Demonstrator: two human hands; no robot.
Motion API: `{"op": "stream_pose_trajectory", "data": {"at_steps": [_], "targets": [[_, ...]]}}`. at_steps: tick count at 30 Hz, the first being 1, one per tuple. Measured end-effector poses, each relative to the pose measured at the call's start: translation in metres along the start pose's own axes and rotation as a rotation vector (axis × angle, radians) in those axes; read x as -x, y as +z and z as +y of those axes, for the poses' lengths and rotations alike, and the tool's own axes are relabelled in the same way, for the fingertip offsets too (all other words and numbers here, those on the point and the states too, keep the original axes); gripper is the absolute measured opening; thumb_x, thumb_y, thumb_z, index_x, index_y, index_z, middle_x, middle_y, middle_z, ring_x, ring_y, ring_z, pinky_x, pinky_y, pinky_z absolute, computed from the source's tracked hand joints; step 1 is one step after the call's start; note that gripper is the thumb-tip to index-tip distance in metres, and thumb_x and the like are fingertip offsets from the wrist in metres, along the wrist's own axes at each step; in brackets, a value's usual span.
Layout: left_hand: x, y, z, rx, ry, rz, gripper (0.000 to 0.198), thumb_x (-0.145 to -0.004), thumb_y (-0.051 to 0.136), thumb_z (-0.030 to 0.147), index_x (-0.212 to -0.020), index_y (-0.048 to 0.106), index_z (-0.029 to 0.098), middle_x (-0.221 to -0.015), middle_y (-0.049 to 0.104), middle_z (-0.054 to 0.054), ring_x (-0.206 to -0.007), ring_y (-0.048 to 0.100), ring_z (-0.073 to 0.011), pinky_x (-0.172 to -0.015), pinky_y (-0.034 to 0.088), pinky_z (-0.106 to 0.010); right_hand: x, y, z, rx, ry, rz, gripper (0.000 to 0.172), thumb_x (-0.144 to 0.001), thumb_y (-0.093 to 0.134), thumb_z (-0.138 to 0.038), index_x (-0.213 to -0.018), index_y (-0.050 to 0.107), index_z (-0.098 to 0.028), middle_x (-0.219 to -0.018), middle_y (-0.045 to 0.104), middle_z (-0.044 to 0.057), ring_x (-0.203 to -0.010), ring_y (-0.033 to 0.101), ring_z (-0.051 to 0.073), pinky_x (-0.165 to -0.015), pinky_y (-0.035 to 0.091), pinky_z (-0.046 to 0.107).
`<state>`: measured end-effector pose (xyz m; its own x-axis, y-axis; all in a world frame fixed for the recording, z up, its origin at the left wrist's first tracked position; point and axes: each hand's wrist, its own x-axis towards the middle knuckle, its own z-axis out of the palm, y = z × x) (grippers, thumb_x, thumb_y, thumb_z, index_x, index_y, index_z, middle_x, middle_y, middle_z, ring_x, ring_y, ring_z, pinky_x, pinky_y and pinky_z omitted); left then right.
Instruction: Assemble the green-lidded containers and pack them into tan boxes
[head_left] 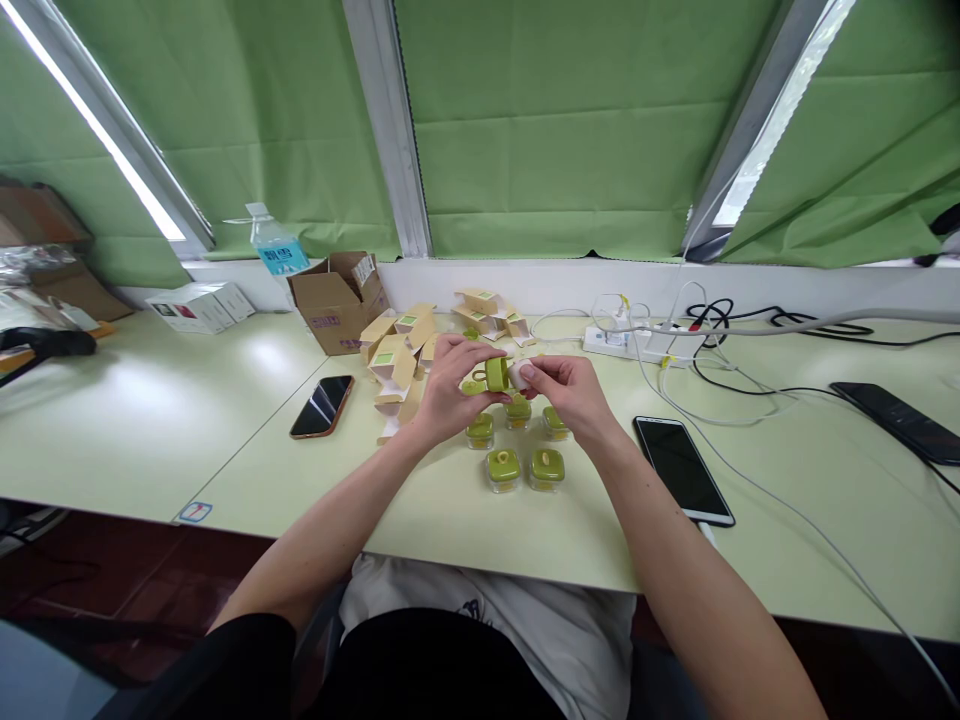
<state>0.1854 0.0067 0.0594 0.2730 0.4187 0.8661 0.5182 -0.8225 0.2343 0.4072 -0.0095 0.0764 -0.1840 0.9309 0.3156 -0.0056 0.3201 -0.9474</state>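
Observation:
Between its thumb and fingers, my left hand grips a small green lid with a ring-shaped knob pointing left. My right hand pinches a small white piece right against the lid's right side; whether it is inside the lid I cannot tell. Both are held up over the table. Below them stand several small clear square jars with green lids, among them a front left jar, a front right jar and one on the left. More green pieces behind are partly hidden by my hands.
Opened small tan cartons lie in a heap to the left, before a brown cardboard box and a water bottle. A phone lies left, a white-edged phone right. A power strip with tangled cables sits at the back.

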Motion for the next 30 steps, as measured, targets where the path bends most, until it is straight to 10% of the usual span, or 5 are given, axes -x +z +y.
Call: {"op": "stream_pose_trajectory", "data": {"at_steps": [12, 30], "targets": [[0.002, 0.000, 0.002, -0.009, -0.010, -0.082, 0.048, -0.087, 0.097, 0.050, -0.128, 0.084, 0.029, -0.116, 0.083, -0.010, -0.112, 0.066, -0.0304, -0.105, 0.054, -0.051, -0.001, -0.003, -0.002, 0.055, -0.016, -0.046, 0.058, -0.076, 0.089, -0.079, -0.070, 0.077, -0.022, -0.069, 0.069, 0.003, -0.068, 0.060, 0.019, -0.069, 0.054, 0.036], [0.014, 0.028, 0.010, 0.015, 0.082, 0.154, 0.043, -0.091, 0.090, 0.025, -0.133, 0.079, 0.027, -0.100, 0.073, -0.004, -0.098, 0.064, -0.0241, -0.089, 0.055, -0.042, 0.003, 0.016, 0.009, 0.039, -0.028, 0.132, 0.048, -0.079, 0.084, -0.067, -0.082, 0.086, -0.019, -0.075, 0.075, 0.005, -0.071, 0.063, 0.021, -0.066, 0.055, 0.035]]}}
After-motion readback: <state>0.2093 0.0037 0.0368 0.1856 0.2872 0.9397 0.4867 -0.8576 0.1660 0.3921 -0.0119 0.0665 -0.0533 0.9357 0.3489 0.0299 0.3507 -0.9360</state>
